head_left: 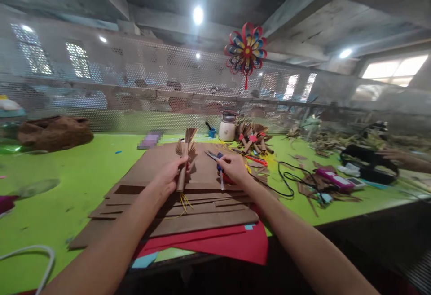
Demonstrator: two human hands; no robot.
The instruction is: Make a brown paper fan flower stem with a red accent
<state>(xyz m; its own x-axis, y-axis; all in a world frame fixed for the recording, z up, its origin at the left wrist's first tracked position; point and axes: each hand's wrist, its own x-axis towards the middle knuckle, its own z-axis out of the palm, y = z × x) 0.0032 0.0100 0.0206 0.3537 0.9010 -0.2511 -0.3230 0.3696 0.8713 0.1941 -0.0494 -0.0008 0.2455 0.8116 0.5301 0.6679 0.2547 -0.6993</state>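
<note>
My left hand (173,171) is closed around a brown paper figure (182,180), a rolled tube with pleated fan pieces at the sides and top. Yellow strings (184,201) hang by its lower end. In my right hand (235,167) is a pair of scissors (212,155), its blades pointing left toward the figure without touching it. Something dark blue and a pale stick show at the right fingers; how they are held is unclear. Beneath both hands lies a stack of brown paper sheets (151,167), with red paper (235,241) under its front.
A green table (97,165) carries a white jar (227,127), a bundle of brown paper figures with red stars (253,138), a black cord (286,180), paper scraps and a purple device (332,179). Another person's hand (397,155) is at the right. A paper flower (247,50) hangs above.
</note>
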